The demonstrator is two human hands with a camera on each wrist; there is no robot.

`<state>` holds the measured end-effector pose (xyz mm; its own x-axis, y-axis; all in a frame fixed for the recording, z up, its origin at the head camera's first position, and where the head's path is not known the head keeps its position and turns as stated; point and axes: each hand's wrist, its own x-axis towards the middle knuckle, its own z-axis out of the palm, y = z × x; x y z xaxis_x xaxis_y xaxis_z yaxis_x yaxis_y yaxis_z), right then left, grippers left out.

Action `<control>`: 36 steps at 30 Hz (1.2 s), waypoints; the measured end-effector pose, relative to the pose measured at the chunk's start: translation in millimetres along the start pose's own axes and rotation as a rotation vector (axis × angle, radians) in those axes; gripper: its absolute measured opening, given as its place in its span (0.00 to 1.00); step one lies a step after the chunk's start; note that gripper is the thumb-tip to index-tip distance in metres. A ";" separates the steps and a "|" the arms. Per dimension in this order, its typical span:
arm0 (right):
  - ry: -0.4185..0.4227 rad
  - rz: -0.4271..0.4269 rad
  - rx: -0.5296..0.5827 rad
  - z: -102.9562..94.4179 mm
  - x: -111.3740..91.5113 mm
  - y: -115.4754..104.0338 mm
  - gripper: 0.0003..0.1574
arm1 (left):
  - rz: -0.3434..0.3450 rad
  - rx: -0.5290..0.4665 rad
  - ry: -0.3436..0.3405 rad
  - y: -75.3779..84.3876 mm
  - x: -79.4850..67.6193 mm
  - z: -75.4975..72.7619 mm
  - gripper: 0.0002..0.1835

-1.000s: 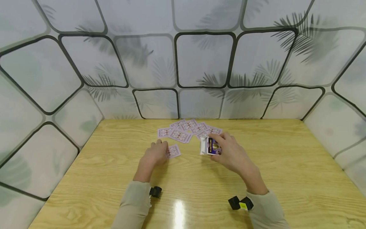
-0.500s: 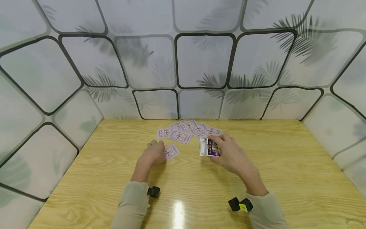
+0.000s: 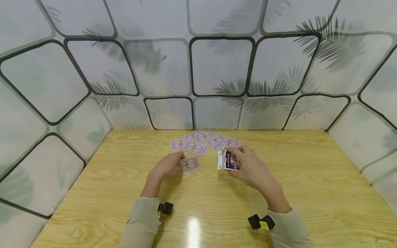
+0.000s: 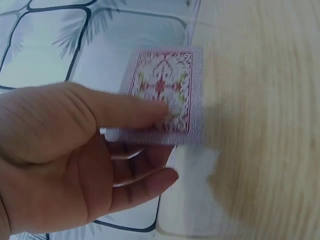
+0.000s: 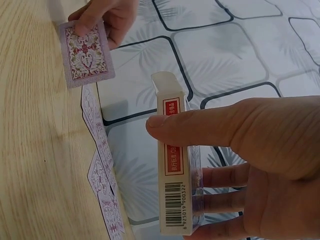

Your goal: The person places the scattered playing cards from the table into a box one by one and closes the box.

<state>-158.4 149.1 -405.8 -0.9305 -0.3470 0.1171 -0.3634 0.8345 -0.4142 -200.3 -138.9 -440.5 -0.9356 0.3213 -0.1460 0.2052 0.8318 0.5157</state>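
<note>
My left hand pinches a playing card, its patterned back up, with the thumb lying across it in the left wrist view. In the right wrist view this card is held up off the table. My right hand grips a card box by its sides, the white end flap open toward the left. A barcode and red label mark the narrow side of the box, and my thumb presses on that side. The box's inside is hidden.
Several playing cards lie face down, spread and overlapping, on the wooden table beyond my hands. A patterned fabric wall rises behind the table's back edge and at both sides.
My left hand has shifted slightly left, and the card in it has turned and now shows more of its back. The right hand with the box has hardly moved.
</note>
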 end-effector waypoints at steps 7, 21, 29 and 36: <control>-0.004 0.011 0.006 -0.1 0.4 0.4 0.46 | 0.182 -0.178 -0.062 4.5 -1.7 -4.6 0.02; -0.003 0.005 0.010 -0.5 -0.9 0.2 0.46 | 0.262 -0.612 -0.028 21.8 -9.8 -17.7 0.09; 0.002 -0.017 0.002 0.2 -1.2 -0.7 0.45 | 0.244 -0.624 0.033 43.0 -10.2 -10.4 0.10; 0.006 -0.020 -0.006 0.2 -0.6 -1.8 0.46 | 0.203 -0.534 0.106 53.3 -13.2 -8.4 0.16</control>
<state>-157.2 147.8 -405.2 -0.9234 -0.3608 0.1307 -0.3819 0.8299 -0.4066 -179.4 -102.6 -403.9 -0.9220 0.3806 0.0715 0.2361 0.4059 0.8829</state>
